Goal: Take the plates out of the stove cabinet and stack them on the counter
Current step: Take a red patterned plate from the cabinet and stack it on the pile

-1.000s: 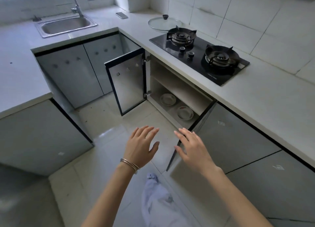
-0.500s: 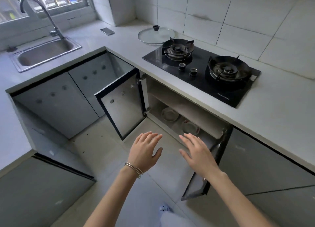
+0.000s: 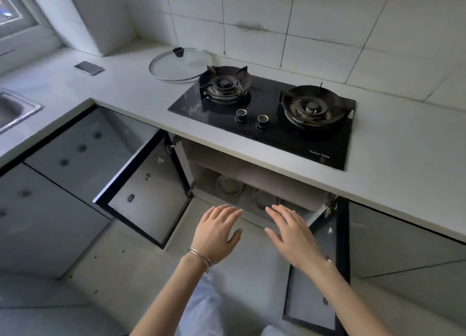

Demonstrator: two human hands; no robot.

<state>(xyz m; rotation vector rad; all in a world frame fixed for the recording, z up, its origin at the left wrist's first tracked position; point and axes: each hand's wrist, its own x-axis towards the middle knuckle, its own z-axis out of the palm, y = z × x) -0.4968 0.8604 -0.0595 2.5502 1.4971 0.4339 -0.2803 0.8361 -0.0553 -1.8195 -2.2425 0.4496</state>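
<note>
The cabinet under the stove (image 3: 257, 181) stands with both doors swung open. Two pale plates lie on its bottom shelf: a left plate (image 3: 229, 185) and a right plate (image 3: 262, 198), partly hidden by the shelf above and by my fingers. My left hand (image 3: 216, 233), with bangles at the wrist, hovers flat in front of the cabinet opening, holding nothing. My right hand (image 3: 292, 232) hovers beside it with straight fingers, its fingertips just before the right plate. The white counter (image 3: 141, 98) runs above the cabinet.
A black two-burner gas stove (image 3: 267, 108) sits in the counter, with a glass lid (image 3: 180, 63) behind it and a phone (image 3: 88, 67) to the left. The sink (image 3: 12, 108) is at far left. The left door (image 3: 148, 192) and right door (image 3: 317, 272) jut into the floor space.
The view has moved closer to the stove cabinet. Both hands have moved forward, up to the cabinet opening and the plates.
</note>
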